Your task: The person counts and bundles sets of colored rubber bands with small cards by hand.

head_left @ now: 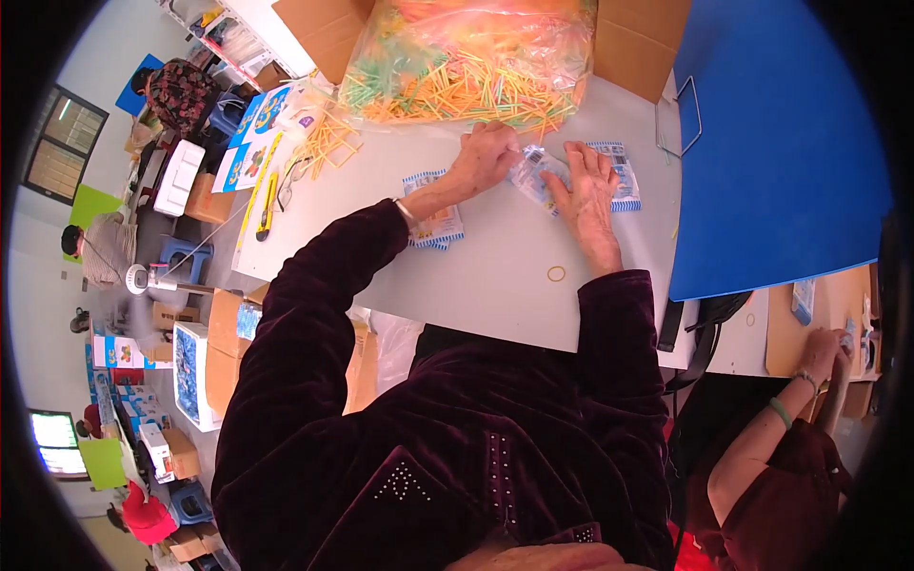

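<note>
A small clear plastic packet with blue-and-white print [540, 177] lies on the table between my hands. My left hand [484, 160] has its fingers curled together at the packet's left edge, pinching the clear film there. My right hand [588, 195] lies with fingers stretched, its thumb on the packet's right side and its fingertips beside more blue-striped packets [624, 181]. Another small pile of such packets [440, 226] sits under my left wrist. Whatever is inside the middle packet is too small to tell.
A large clear bag of coloured sticks [476, 90] stands in an open cardboard box [640, 48] at the back. Loose sticks [328, 138], glasses [288, 186], a yellow cutter [268, 209] and a rubber band [556, 274] lie on the table. A co-worker's hands [824, 352] show at right.
</note>
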The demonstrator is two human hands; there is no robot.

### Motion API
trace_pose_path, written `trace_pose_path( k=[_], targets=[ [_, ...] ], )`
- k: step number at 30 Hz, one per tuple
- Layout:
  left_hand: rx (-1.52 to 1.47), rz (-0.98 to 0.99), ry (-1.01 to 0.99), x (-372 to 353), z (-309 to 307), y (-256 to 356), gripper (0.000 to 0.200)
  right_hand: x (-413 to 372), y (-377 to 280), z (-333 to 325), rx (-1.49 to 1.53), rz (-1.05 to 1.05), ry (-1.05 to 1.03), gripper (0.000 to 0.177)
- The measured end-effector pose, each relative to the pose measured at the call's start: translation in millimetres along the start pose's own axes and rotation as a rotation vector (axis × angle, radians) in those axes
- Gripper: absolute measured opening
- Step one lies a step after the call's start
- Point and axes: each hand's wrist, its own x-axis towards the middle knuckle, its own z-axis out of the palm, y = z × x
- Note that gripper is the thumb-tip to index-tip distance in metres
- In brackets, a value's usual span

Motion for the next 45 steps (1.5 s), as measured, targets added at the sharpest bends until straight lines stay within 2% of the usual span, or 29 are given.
trace_pose_path(
  k=[2, 3, 5, 6, 8, 9, 11, 15, 17, 20, 23, 30, 33, 35, 36, 38, 39, 41, 45],
  targets=[
    [-0.014, 0.137, 0.062, 2.4, -21.9, 20.6, 0.012, 2.9, 2.2, -1.6, 0.076, 0.080, -0.111, 0.032],
    [-0.012, 0.136, 0.062, 2.1, -30.0, 28.3, 0.012, 3.7, 3.0, -1.1, 0.078, 0.079, -0.111, 0.032],
    [-0.283, -0.021, -0.054, 1.8, -40.9, 38.0, 0.010, 5.2, 4.0, 0.2, 0.286, 0.122, -0.224, 0.021],
    [-0.280, -0.020, -0.052, 2.0, -40.3, 32.9, 0.010, 4.6, 2.2, 0.8, 0.288, 0.119, -0.223, 0.021],
    [-0.734, -0.229, -0.158, 3.4, -38.1, 18.3, 0.009, 2.1, -4.2, 2.1, 0.608, 0.249, -0.218, 0.012],
    [-0.729, -0.227, -0.154, 5.7, -42.9, 19.8, 0.009, 2.9, -7.2, 2.3, 0.612, 0.243, -0.216, 0.012],
    [-0.666, -0.292, -0.331, 9.1, -50.4, 25.0, 0.011, 4.2, -12.2, 0.9, 0.827, 0.362, -0.278, 0.011],
    [-0.574, -0.235, -0.339, 6.9, -43.6, 24.9, 0.012, 4.9, -15.1, -1.2, 0.785, 0.354, -0.292, 0.012],
    [-0.374, -0.130, -0.247, 6.1, -44.3, 29.5, 0.011, 3.2, -12.9, 1.5, 0.747, 0.331, -0.261, 0.014],
    [-0.356, -0.100, -0.128, 3.6, -41.0, 34.5, 0.018, 1.4, -9.5, 6.4, 0.712, 0.318, -0.261, 0.015],
    [-0.369, -0.091, -0.105, 1.7, -38.0, 34.7, 0.019, 0.8, -11.0, 6.5, 0.723, 0.322, -0.248, 0.016],
    [-0.360, -0.080, -0.114, 3.7, -39.2, 31.9, 0.019, 3.8, -16.3, 0.0, 0.657, 0.223, -0.236, 0.021],
    [-0.378, -0.060, -0.227, 16.6, -47.1, 18.4, 0.016, 2.7, -10.1, 1.6, 0.637, 0.229, -0.243, 0.023],
    [-0.212, 0.180, -0.129, 38.1, -54.4, -8.2, 0.017, 0.5, -7.6, 3.4, 0.615, 0.215, -0.259, 0.024],
    [-0.212, 0.180, -0.129, 46.1, -59.5, -20.5, 0.017, -0.3, -7.0, 4.1, 0.615, 0.215, -0.260, 0.024],
    [0.683, 0.456, -0.099, 60.3, -69.4, -41.5, 0.033, 0.5, -6.1, 4.8, 0.598, 0.223, -0.280, 0.024],
    [0.684, 0.458, -0.097, 65.1, -71.1, -47.9, 0.033, 1.2, -6.6, 4.7, 0.597, 0.222, -0.278, 0.024],
    [0.873, 0.579, -0.230, 71.2, -69.0, -58.7, 0.043, 1.7, -7.8, 4.1, 0.581, 0.208, -0.274, 0.025],
    [1.015, 0.680, -0.313, 78.4, -61.3, -51.3, 0.041, 2.1, -7.4, 2.8, 0.617, 0.198, -0.265, 0.024]
  ],
)
